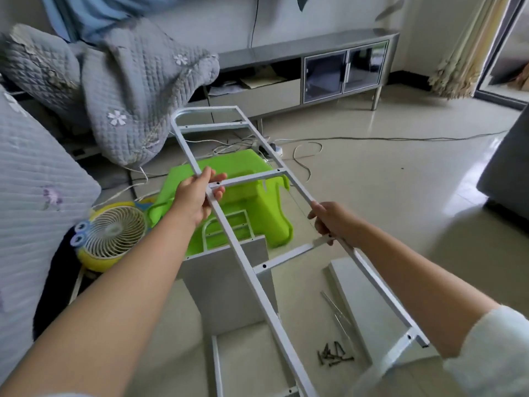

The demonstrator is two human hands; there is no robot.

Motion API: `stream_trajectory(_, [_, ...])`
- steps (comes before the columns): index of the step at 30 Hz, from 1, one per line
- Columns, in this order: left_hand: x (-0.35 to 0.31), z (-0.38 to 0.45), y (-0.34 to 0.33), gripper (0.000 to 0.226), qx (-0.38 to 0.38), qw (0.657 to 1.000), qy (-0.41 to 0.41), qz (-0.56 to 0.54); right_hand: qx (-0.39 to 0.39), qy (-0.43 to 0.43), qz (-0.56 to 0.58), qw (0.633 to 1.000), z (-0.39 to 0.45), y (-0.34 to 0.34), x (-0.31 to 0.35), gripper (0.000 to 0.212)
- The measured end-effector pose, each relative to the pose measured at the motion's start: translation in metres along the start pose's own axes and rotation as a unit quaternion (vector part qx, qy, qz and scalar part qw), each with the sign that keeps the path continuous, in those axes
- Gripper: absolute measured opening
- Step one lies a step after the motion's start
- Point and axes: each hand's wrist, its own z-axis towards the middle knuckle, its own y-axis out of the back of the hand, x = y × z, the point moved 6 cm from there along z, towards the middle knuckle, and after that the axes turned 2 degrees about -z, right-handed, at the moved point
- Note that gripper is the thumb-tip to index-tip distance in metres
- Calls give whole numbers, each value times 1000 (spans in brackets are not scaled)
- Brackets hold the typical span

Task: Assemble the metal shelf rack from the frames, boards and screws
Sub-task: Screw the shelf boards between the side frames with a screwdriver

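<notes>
1. Head view, step in hand: the person is holding one white ladder-shaped frame [243, 179] in the air above the floor [400, 173], tilted away from the camera. The left hand [200, 193] is closing round the left rail at a crossbar joint; the right hand [329, 222] is gripping the right rail just above the next crossbar. By my judgement, the frame is being carried into position for fitting to a board.
2. Parts: a grey board [229, 287] is standing on edge below the frame, with a second frame [226, 227] behind it against a green stool [243, 202]. Another board [360, 305] is lying flat to the right. Dark screws [333, 355] are lying in a heap beside it.
3. Next move: it is calling for lining up the crossbar holes with the board edge, then freeing one hand for a screw.
4. Limits: the frame's near end is running out of view at the bottom edge. No screwdriver is showing. Whether the standing board is already fastened to the second frame cannot be told.
</notes>
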Motion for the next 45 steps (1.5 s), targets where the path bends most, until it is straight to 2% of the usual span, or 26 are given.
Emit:
stream_trajectory(2, [0, -1, 9, 16, -17, 1000, 16, 10, -45, 18, -14, 999, 1, -14, 14, 34])
stream_trajectory(4, [2, -3, 21, 23, -19, 989, 36, 144, -66, 11, -27, 997, 3, -26, 25, 37])
stream_trajectory(6, [8, -6, 39, 28, -4, 931, 32, 364, -81, 9, -67, 994, 3, -36, 37, 41])
stream_trajectory(8, [16, -6, 61, 39, -12, 856, 12, 517, -92, 21, -120, 988, 4, -47, 51, 42])
stream_trajectory(9, [19, -4, 72, 44, -22, 828, 5, 560, -91, 28, -150, 984, 4, -54, 59, 37])
stream_trajectory(11, [24, -3, 87, 52, -26, 799, -20, 600, -93, 32, -179, 979, 5, -68, 72, 26])
stream_trajectory(12, [27, -2, 92, 62, -15, 797, -27, 603, -99, 31, -184, 977, 5, -75, 76, 25])
stream_trajectory(15, [38, -1, 106, 92, 18, 831, -17, 556, -102, 66, -244, 962, 7, -95, 84, 37])
stream_trajectory(17, [44, -4, 114, 98, 51, 841, -13, 539, -77, 86, -278, 953, 13, -105, 83, 45])
stream_trajectory(20, [48, -15, 116, 113, 128, 865, -3, 486, -13, 71, -275, 959, 22, -116, 68, 56])
stream_trajectory(21, [50, -15, 117, 107, 144, 871, -3, 470, 5, 67, -277, 958, 24, -119, 62, 63])
stream_trajectory(24, [52, -11, 120, 65, 141, 874, -17, 465, 50, 84, -291, 952, 26, -124, 50, 78])
stream_trajectory(27, [48, -7, 118, 41, 114, 861, -41, 494, 81, 111, -299, 944, 31, -121, 51, 72])
stream_trajectory(32, [39, -9, 109, 28, 105, 747, -72, 653, 98, 140, -351, 920, 38, -112, 59, 46])
stream_trajectory(35, [37, -10, 109, 28, 138, 690, -49, 709, 121, 160, -428, 881, 35, -117, 62, 43])
stream_trajectory(38, [36, -8, 111, 24, 126, 650, -58, 747, 117, 171, -488, 848, 38, -122, 66, 41])
stream_trajectory(41, [37, -6, 111, 21, 93, 623, -66, 774, 107, 170, -531, 823, 43, -121, 70, 39])
stream_trajectory(45, [43, 1, 111, 20, 78, 585, -42, 806, 122, 148, -563, 804, 41, -121, 75, 39])
